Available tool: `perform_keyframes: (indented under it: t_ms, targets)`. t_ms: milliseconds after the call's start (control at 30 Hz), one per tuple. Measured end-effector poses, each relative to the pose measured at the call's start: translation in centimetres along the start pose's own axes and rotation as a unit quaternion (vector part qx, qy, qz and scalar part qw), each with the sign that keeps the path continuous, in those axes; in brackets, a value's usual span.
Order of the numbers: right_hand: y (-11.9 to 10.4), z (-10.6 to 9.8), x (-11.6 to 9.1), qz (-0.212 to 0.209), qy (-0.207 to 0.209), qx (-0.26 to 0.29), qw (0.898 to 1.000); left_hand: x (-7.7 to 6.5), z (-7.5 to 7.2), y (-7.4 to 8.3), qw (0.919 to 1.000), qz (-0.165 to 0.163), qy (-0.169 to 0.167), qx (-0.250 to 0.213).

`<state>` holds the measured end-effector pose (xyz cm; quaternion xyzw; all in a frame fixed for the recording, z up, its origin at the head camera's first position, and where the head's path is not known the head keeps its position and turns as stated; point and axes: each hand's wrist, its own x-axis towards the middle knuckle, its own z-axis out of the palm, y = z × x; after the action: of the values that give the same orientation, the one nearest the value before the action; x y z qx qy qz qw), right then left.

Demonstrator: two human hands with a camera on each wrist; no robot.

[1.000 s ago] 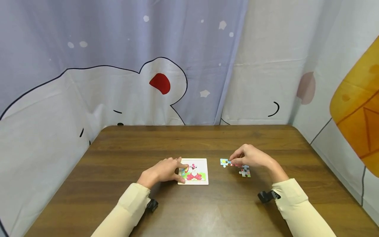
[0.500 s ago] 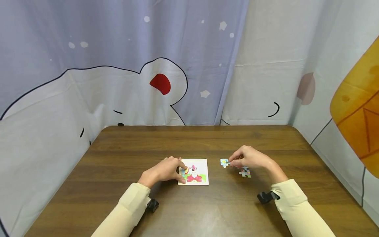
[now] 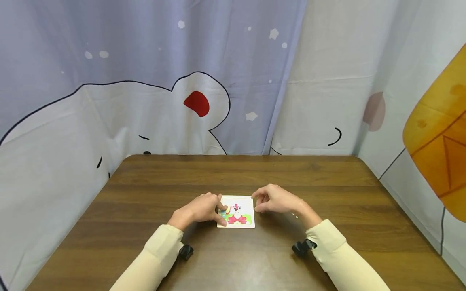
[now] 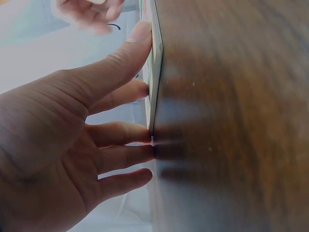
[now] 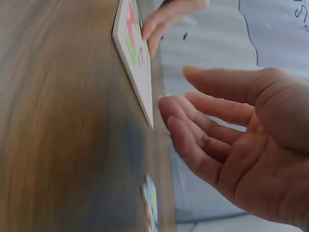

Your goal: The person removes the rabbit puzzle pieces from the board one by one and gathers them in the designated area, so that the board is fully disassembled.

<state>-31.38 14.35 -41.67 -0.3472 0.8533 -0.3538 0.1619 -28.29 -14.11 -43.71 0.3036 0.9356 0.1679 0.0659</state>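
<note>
A square puzzle board (image 3: 236, 225) with a white rim lies flat on the table, its picture part pink, green and yellow under a bare white area. My left hand (image 3: 202, 208) grips the board's left side, thumb near the front corner and fingers spread toward the back corner. Beyond the right edge of the board is my right hand (image 3: 278, 200), thumb and fingers apart with nothing seen between them. In the right wrist view, loose puzzle pieces (image 5: 151, 195) lie beyond the board's corner. From the head, my right hand and wrist mostly hide them.
The wooden table (image 3: 225, 258) extends round the board on every side. A printed curtain (image 3: 145, 113) hangs behind and beside it. A small black wrist camera (image 3: 303, 247) sits under my right sleeve, another wrist camera (image 3: 186, 252) under the left.
My right hand has left the loose pieces, moving left to the board's right edge, and its fingers have parted. My left hand stays at the board.
</note>
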Motion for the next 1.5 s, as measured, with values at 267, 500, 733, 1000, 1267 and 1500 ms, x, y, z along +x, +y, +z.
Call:
perform_keyframes:
  t_ms: [267,500,733,1000,1267,1500]
  targets:
    - [-1.4,1.7,3.1,0.046,0.012,0.082,0.996,-0.2,0.0,-0.1,1.0000,0.000,0.003,-0.001]
    - [-2.1,3.4,4.7,0.069,0.017,-0.004,0.997,-0.1,-0.1,-0.1,1.0000,0.001,-0.002,0.000]
    - [-2.6,4.4,5.2,0.063,0.020,-0.043,0.997,-0.1,-0.2,-0.1,1.0000,0.005,0.004,0.000]
    - [-2.6,4.7,5.4,0.076,0.007,-0.046,0.996,-0.2,-0.1,-0.1,1.0000,0.005,0.003,0.000]
    - [-2.6,4.8,5.6,0.066,0.002,-0.034,0.997,-0.1,-0.2,0.1,1.0000,0.001,0.006,0.007]
    - [-2.7,4.8,5.8,0.083,0.002,-0.036,0.996,-0.1,-0.1,0.0,1.0000,-0.003,0.002,0.008]
